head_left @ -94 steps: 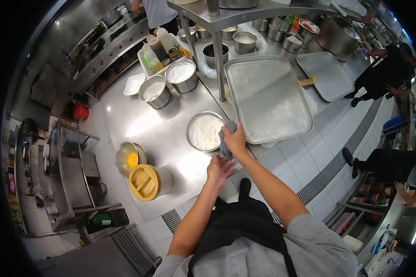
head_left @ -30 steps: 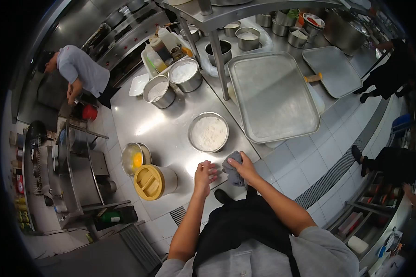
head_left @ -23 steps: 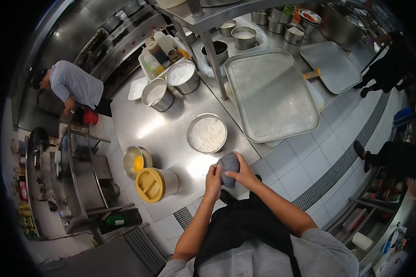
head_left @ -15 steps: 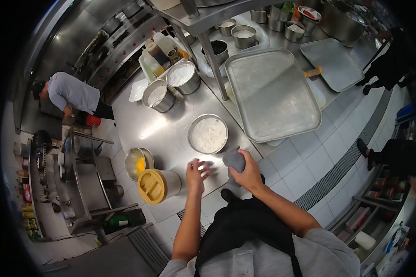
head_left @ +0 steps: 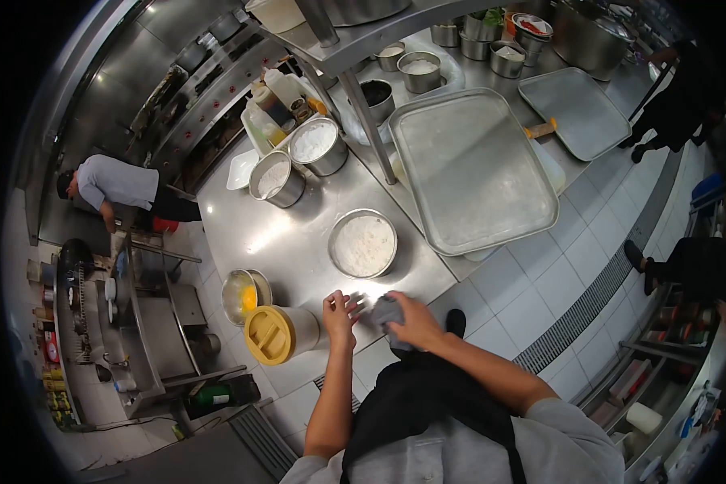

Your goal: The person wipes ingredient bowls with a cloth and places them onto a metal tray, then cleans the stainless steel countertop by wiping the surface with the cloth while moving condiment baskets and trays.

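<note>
1. The right hand [head_left: 414,323] is closed around a blurred grey cloth [head_left: 387,313], above the near edge of the metal table [head_left: 274,218].
2. The left hand [head_left: 340,319] is beside the cloth, fingers loosely open, gripping nothing visible.
3. A bowl of flour [head_left: 363,244] sits just beyond both hands.
4. A tub with a yellow lid [head_left: 269,335] stands near the left hand, touching or close to a bowl of egg [head_left: 240,297]; I cannot tell which.

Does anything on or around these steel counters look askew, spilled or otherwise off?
One oddity: the large tray juts past the edge of its counter, its near corner over the floor tiles, so it might get bumped. I see no clear spill or damage.
</note>
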